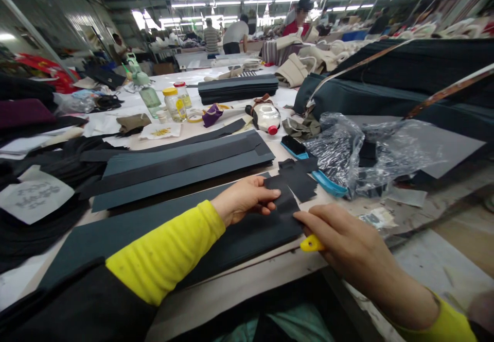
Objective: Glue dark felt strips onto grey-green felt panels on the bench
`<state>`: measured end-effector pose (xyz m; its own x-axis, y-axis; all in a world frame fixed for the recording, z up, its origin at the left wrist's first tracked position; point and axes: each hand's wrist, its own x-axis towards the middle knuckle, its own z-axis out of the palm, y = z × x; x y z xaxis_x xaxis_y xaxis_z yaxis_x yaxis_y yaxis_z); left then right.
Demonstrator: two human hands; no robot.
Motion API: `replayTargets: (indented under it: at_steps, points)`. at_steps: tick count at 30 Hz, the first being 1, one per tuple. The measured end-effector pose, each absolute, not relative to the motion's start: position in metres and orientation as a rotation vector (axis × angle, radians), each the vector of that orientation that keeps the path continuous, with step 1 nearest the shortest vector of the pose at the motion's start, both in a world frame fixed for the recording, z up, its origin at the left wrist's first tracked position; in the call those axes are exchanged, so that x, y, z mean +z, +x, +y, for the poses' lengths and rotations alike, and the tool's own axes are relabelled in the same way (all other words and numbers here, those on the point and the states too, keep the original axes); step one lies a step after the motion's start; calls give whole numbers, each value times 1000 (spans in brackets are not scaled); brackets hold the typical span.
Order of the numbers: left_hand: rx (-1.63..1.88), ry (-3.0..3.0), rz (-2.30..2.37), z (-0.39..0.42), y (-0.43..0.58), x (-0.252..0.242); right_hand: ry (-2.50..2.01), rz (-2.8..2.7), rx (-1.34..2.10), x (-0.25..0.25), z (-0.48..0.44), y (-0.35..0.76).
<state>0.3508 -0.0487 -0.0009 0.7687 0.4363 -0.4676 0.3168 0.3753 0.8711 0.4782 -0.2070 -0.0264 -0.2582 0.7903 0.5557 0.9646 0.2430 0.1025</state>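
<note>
My left hand (246,199) pinches the near edge of a small dark fabric piece (286,202) that lies on a long dark fabric strip (162,234) at the table's front edge. My right hand (339,239) is closed around a small yellow tool (311,243), its fingertip touching the same small piece from the right. More small dark cut pieces (299,177) lie just beyond. Both arms wear yellow sleeves.
Stacked long dark strips (181,164) lie behind. A blue tray (328,183) and crumpled clear plastic bag (358,151) sit right. Bottles and jars (175,104), a white bottle with red cap (267,118) and tape stand further back. Dark fabric rolls (386,95) fill the right. People work far behind.
</note>
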Motion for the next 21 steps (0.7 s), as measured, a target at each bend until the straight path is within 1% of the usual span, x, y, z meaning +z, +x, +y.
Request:
replayTargets:
  at_steps: [8,12,21]
  points:
    - [52,1912,764,-33,349,-16,-1575,-2187,-536,-36,-211,477]
    - [152,2174,764,-26,354,-21,-1621,-2183,-512,-42,-206,480]
    - [286,2252,806,-18,358,-32,-1667,-2199,-454,-50,-197,483]
